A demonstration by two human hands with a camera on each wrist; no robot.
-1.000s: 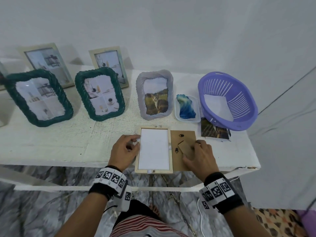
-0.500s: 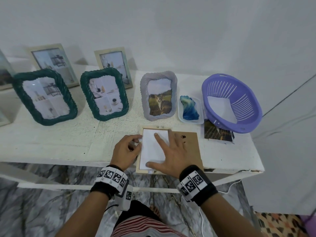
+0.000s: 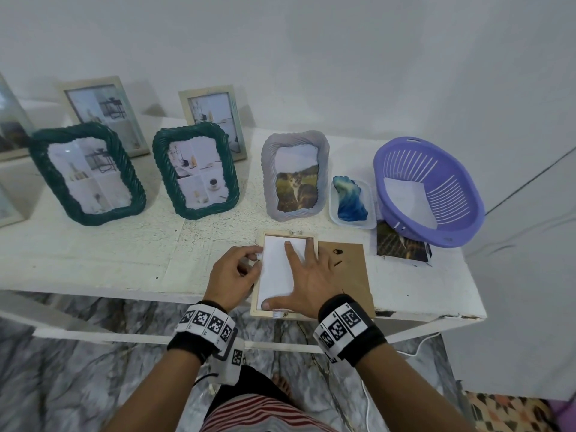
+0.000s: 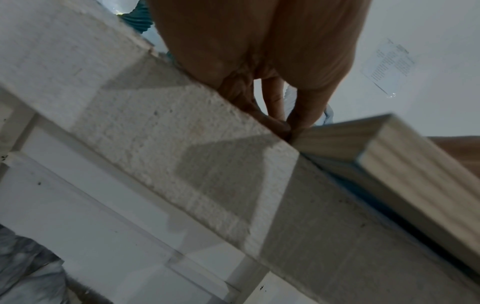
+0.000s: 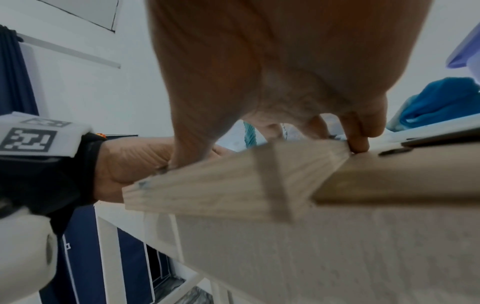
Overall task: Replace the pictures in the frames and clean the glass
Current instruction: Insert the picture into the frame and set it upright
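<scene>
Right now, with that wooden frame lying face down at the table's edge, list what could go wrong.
1. The wooden frame overhangs the table edge; the right hand pressing flat on the white paper near that end could tip it off.
2. The left hand pinches only the frame's side, a thin grip, so the frame may slide.
3. The brown backing board also reaches the edge and could get knocked down.

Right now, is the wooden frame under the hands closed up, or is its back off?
Back off. The wooden frame lies face down with white paper showing inside, and its brown backing board lies beside it on the table.
</scene>
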